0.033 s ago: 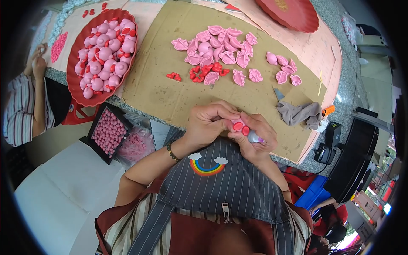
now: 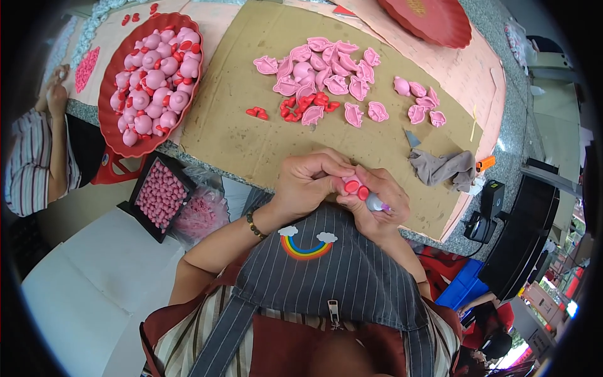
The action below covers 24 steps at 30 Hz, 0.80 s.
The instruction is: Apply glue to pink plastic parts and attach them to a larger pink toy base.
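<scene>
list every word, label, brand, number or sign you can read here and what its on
Top red tray: gold mark, too small to read.
Far-right carton: print too small and blurred to read.
Apron: rainbow picture, no words seen.
Held pink-and-red piece: no words seen.
Nothing reads clearly.

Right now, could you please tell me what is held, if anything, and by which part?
The left grip and right grip hold a pink-and-red piece by its edges; the right also holds a pale, purple-tipped object, exact hold hidden.
</scene>
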Motion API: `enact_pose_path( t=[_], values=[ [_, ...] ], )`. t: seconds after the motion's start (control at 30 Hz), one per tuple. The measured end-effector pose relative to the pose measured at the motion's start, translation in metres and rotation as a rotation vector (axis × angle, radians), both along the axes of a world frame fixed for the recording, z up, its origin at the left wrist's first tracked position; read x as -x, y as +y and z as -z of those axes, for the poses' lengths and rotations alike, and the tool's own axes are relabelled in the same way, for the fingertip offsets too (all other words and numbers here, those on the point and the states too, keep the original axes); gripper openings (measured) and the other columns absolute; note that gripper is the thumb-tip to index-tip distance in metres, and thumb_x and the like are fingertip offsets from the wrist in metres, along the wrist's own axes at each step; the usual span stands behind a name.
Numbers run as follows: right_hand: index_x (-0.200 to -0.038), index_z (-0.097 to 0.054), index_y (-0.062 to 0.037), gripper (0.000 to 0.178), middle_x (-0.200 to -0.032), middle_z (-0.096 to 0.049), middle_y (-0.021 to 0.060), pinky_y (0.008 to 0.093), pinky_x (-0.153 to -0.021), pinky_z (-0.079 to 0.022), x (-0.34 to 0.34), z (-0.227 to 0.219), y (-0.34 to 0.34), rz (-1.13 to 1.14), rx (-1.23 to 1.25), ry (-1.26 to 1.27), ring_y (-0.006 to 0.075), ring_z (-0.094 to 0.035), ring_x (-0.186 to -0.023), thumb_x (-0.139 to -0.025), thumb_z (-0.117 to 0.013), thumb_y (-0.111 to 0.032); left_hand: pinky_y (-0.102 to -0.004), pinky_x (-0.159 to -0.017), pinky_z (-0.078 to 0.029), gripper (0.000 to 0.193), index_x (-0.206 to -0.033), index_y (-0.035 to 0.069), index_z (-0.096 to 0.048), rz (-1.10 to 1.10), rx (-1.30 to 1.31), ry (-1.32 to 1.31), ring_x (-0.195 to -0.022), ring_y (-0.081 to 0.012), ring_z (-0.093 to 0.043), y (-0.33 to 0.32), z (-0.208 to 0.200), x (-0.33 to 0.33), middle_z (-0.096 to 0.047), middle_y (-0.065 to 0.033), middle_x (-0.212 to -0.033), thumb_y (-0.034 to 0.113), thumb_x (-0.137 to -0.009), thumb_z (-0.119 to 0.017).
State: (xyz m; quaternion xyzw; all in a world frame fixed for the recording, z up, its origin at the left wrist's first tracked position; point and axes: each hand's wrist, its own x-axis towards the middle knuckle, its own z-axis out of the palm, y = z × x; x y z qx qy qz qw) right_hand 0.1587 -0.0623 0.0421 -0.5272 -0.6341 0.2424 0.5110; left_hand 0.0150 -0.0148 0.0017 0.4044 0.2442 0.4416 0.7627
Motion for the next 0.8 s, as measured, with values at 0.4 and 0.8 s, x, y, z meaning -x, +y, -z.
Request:
enact_pose_path(
  t=[0.4,0.8],
  values=[
    [-0.098,-0.062,0.0059,0.041,-0.080,-0.062,0.0155,0.0258,-0.061,-0.047,0.0001,0.0026,-0.0013,0.006,0.028,0.011,0.0196,-0.061,-0.069,-0.068,-0.080,-0.015,-0.0284,-0.078,-0.049,0.012,-0.085,-0.003,-0.065,-0.019,-0.062,0.046,-0.091,-0.0205,-0.060,0.0000,0.0039,-0.0005,-0.063,-0.0130,-0.091,0.002,-0.075,-0.070],
    [-0.097,-0.062,0.0060,0.041,-0.080,-0.063,0.0168,0.0259,-0.061,-0.047,0.0001,0.0027,0.0002,0.014,0.029,0.020,0.0199,-0.061,-0.069,-0.068,-0.080,-0.016,-0.0277,-0.077,-0.049,0.012,-0.085,-0.002,-0.065,-0.023,-0.028,0.037,-0.091,-0.0200,-0.060,0.0004,0.0007,-0.0010,-0.063,-0.0129,-0.092,0.004,-0.075,-0.070]
  ],
)
